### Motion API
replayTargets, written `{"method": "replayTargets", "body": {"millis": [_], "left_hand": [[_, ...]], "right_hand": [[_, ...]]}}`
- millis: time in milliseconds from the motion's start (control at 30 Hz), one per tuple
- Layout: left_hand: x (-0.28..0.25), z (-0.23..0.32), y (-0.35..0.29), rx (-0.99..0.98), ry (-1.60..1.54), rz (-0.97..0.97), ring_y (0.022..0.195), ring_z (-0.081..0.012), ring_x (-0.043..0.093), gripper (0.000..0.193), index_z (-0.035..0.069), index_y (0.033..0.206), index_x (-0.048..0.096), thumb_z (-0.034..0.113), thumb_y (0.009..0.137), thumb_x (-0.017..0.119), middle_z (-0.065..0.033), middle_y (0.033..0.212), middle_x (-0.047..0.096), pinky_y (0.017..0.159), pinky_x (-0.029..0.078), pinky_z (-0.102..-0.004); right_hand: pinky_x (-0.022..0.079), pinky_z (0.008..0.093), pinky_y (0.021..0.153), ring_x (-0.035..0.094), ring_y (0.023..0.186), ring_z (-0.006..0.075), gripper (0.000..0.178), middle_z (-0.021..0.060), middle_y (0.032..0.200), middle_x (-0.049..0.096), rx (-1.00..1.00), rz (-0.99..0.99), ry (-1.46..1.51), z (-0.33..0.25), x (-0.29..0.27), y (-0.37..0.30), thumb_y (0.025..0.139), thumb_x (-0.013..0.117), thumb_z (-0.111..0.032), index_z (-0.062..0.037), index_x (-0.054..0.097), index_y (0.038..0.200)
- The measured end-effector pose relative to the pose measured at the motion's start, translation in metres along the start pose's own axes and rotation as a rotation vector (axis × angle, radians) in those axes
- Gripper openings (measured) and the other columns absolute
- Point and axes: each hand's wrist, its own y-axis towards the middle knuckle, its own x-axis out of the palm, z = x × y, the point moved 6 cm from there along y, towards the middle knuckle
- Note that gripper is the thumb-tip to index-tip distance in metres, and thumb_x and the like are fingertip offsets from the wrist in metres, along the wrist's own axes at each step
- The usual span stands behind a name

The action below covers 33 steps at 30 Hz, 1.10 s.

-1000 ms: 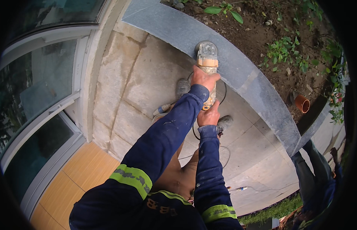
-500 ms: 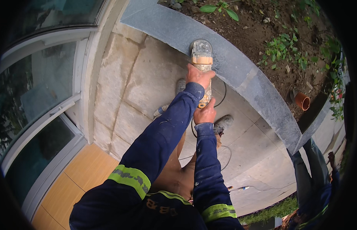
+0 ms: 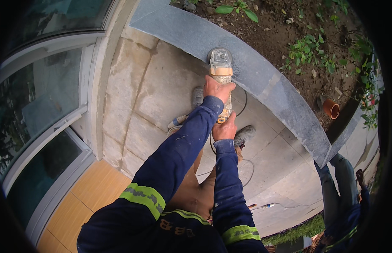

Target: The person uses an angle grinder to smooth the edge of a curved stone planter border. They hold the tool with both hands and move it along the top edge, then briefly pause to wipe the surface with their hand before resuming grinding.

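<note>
A dust-coated angle grinder lies with its disc end on the grey stone coping of a curved planter wall, close to the coping's inner edge nearest me. My left hand is wrapped round the grinder's body behind its yellowish collar. Closer to me, my right hand grips the rear end of the same tool. The disc is mostly hidden beneath the gear head. A dark power cord loops out beside the tool and runs down behind my right hand.
Soil with green plants fills the planter, where a terracotta pot lies tipped. My shoe stands on the paved floor. A cable connector lies at right. Glazed window frames rise at left. Another person's legs show at far right.
The grinder and both hands have shifted slightly back toward me along the coping. Both hands keep their hold. The view has moved a little.
</note>
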Motion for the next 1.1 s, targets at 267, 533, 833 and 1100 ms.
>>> {"method": "replayTargets", "body": {"millis": [267,533,833,1100], "left_hand": [[0.003,0.011,0.005,0.016,-0.017,-0.006,0.102,-0.0407,0.063,0.074,-0.006,0.116,0.042,0.026,0.062,0.080,-0.0288,0.108,0.062,0.092,0.048,-0.0444],[0.004,-0.018,-0.038,-0.020,0.025,-0.038,0.098,-0.0394,0.064,0.072,-0.005,0.117,0.040,0.027,0.064,0.078,-0.0267,0.106,0.063,0.090,0.050,-0.0433],[0.034,-0.004,-0.041,0.030,0.051,-0.060,0.098,-0.0419,0.063,0.071,-0.004,0.116,0.040,0.027,0.063,0.076,-0.0273,0.105,0.063,0.089,0.050,-0.0450],[0.028,-0.031,-0.065,-0.023,0.080,-0.102,0.098,-0.0410,0.064,0.073,-0.004,0.117,0.040,0.030,0.064,0.077,-0.0276,0.105,0.064,0.089,0.050,-0.0445]], "right_hand": [[0.051,0.0529,0.071,0.063,0.081,0.0501,0.069,0.0311,0.085,0.065,0.009,0.013,0.014,-0.003,0.001,0.013,0.071,0.075,-0.017,-0.0009,0.037,0.126],[0.050,0.0519,0.072,0.063,0.083,0.0497,0.067,0.0307,0.083,0.065,0.087,-0.002,-0.012,0.025,-0.005,-0.033,0.074,0.074,-0.018,-0.0006,0.036,0.127],[0.050,0.0519,0.072,0.063,0.083,0.0503,0.068,0.0318,0.085,0.065,0.095,0.064,0.028,0.041,-0.019,-0.021,0.076,0.072,-0.017,0.0007,0.035,0.131],[0.050,0.0519,0.072,0.063,0.083,0.0501,0.067,0.0314,0.084,0.064,0.055,0.102,-0.008,0.058,-0.014,-0.050,0.076,0.072,-0.017,0.0005,0.036,0.130]]}}
